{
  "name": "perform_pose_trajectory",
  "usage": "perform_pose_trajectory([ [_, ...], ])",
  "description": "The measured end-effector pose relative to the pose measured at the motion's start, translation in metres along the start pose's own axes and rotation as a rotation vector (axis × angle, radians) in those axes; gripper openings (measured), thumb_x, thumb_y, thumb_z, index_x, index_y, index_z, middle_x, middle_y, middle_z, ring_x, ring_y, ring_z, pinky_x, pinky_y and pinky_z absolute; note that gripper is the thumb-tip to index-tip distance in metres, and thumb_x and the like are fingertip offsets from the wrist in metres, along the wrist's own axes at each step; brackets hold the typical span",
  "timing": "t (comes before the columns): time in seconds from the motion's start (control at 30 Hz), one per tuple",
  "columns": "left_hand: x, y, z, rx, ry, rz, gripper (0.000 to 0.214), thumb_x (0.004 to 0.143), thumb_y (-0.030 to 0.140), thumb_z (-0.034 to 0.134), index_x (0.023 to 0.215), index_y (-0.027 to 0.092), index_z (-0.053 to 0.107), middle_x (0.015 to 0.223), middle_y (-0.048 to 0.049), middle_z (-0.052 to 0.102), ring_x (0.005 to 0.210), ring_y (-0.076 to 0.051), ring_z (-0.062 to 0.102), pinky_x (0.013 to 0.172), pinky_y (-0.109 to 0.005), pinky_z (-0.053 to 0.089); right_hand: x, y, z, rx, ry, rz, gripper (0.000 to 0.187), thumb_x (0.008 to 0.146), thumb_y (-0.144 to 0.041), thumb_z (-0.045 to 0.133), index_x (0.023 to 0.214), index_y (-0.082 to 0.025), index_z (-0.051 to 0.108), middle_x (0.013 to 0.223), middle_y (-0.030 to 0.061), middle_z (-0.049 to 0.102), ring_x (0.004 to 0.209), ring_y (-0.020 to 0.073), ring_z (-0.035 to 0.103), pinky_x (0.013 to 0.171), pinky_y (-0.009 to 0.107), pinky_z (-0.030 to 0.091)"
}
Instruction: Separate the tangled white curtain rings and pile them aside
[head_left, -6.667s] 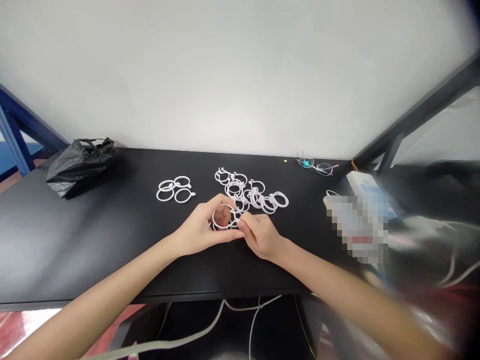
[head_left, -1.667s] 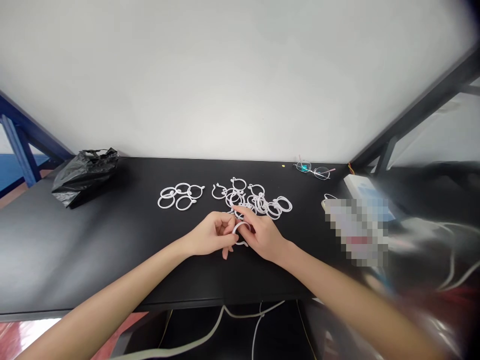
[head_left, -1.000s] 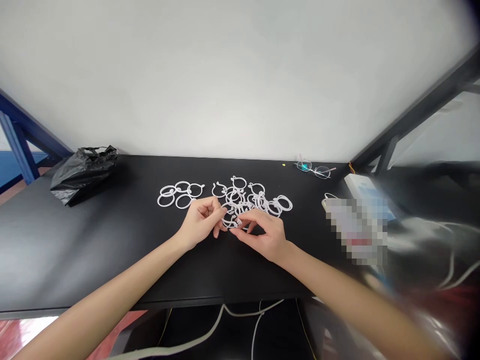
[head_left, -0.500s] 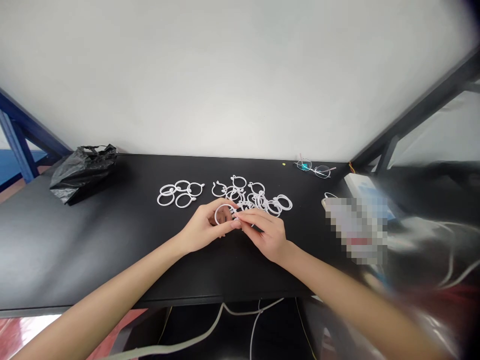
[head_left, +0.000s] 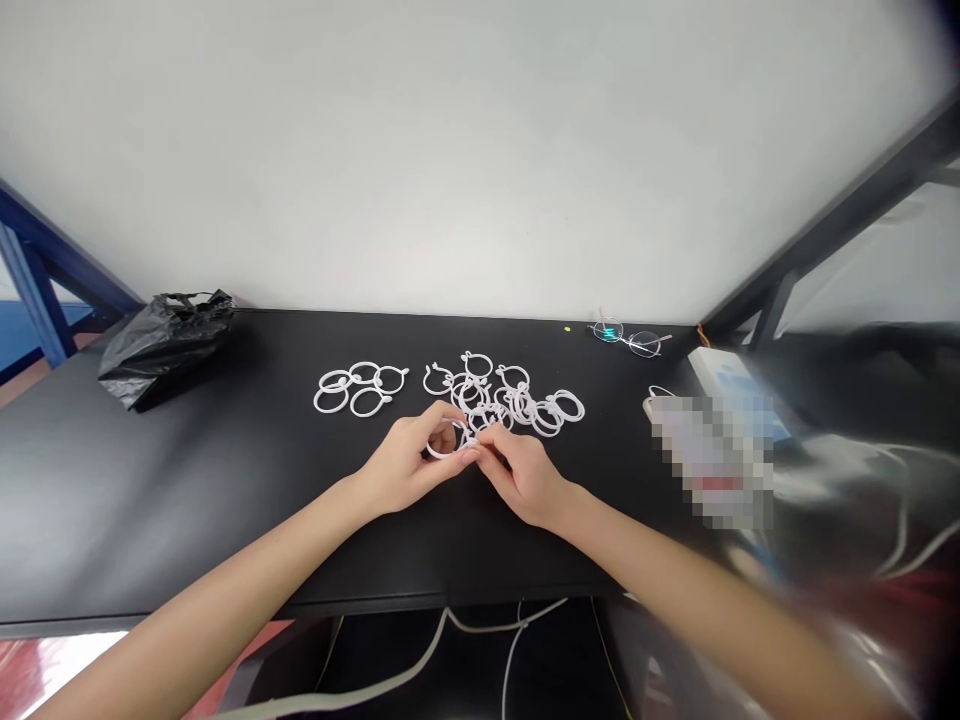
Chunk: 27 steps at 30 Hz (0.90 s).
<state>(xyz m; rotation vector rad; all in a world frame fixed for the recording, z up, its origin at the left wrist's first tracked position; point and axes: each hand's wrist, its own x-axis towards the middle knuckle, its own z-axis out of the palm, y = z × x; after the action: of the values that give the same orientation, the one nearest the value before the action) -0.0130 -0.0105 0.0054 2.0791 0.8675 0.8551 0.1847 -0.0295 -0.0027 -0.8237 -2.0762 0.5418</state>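
My left hand [head_left: 416, 455] is closed around a white plastic curtain ring [head_left: 444, 455], its fingers curled through and behind the loop. My right hand [head_left: 525, 475] pinches the same ring at its clasp end, thumb and forefinger close to the left thumb tip. The exact state of the clasp is hidden by the fingertips. Just beyond my hands lies a loose pile of similar white rings [head_left: 517, 378], several of them overlapping. A smaller group of rings [head_left: 367, 402] lies flat to the left of the pile.
A crumpled black plastic bag [head_left: 169, 345] sits at the back left of the black table [head_left: 247, 480]. Glasses [head_left: 626, 338] lie at the back right. Nearer on the right are a white and blue box [head_left: 731, 380], a blurred-out object [head_left: 712, 465] and clear plastic wrapping [head_left: 832, 490]. Cables [head_left: 427, 655] hang below the table edge.
The held ring has tilted flatter and moved slightly down between my hands. My right fingers have drawn in and bent more at the clasp. The rings on the table have stayed put.
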Motion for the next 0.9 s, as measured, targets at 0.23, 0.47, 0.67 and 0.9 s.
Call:
perform_pose_trajectory([
  [0.23, -0.0025, -0.0027, 0.0025, -0.077, 0.044, 0.043, 0.032, 0.098, 0.048, 0.038, 0.102, 0.018, 0.049, 0.058, 0.0057, 0.047, 0.052, -0.011, 0.043, 0.056, -0.024, 0.035, 0.0007, -0.0003, -0.0001, 0.044, -0.048, -0.043, 0.018, 0.101, -0.026, 0.037, 0.088, -0.021, 0.047, 0.062, -0.0052, 0.047, 0.048, 0.0085, 0.043, 0.049, 0.020, 0.038],
  [0.47, -0.0014, -0.0017, 0.0029, 0.025, 0.119, 0.027, 0.042, 0.099, 0.048, 0.031, 0.088, 0.016, 0.056, 0.061, 0.0020, 0.051, 0.053, -0.011, 0.044, 0.054, -0.023, 0.035, -0.0012, -0.0001, 0.0027, 0.075, -0.073, -0.041, 0.019, 0.101, -0.027, 0.038, 0.086, -0.021, 0.047, 0.065, -0.0044, 0.050, 0.049, 0.0084, 0.044, 0.049, 0.020, 0.039],
  [0.67, 0.0004, 0.0005, 0.0012, -0.038, 0.082, -0.036, 0.044, 0.097, 0.053, 0.034, 0.087, 0.016, 0.056, 0.062, 0.0017, 0.054, 0.049, -0.010, 0.050, 0.049, -0.021, 0.037, -0.0030, 0.0015, 0.0046, 0.049, -0.076, -0.049, 0.017, 0.102, -0.026, 0.038, 0.088, -0.021, 0.047, 0.065, -0.0045, 0.053, 0.047, 0.0072, 0.043, 0.047, 0.020, 0.037],
  [0.9, 0.0015, -0.0001, -0.0017, -0.089, 0.036, -0.050, 0.040, 0.098, 0.048, 0.036, 0.087, 0.015, 0.057, 0.064, 0.0008, 0.055, 0.055, -0.013, 0.060, 0.053, -0.021, 0.042, -0.0020, 0.0008, 0.0067, 0.075, -0.067, -0.046, 0.019, 0.102, -0.026, 0.038, 0.087, -0.020, 0.048, 0.066, -0.0037, 0.055, 0.048, 0.0073, 0.045, 0.048, 0.020, 0.039],
])
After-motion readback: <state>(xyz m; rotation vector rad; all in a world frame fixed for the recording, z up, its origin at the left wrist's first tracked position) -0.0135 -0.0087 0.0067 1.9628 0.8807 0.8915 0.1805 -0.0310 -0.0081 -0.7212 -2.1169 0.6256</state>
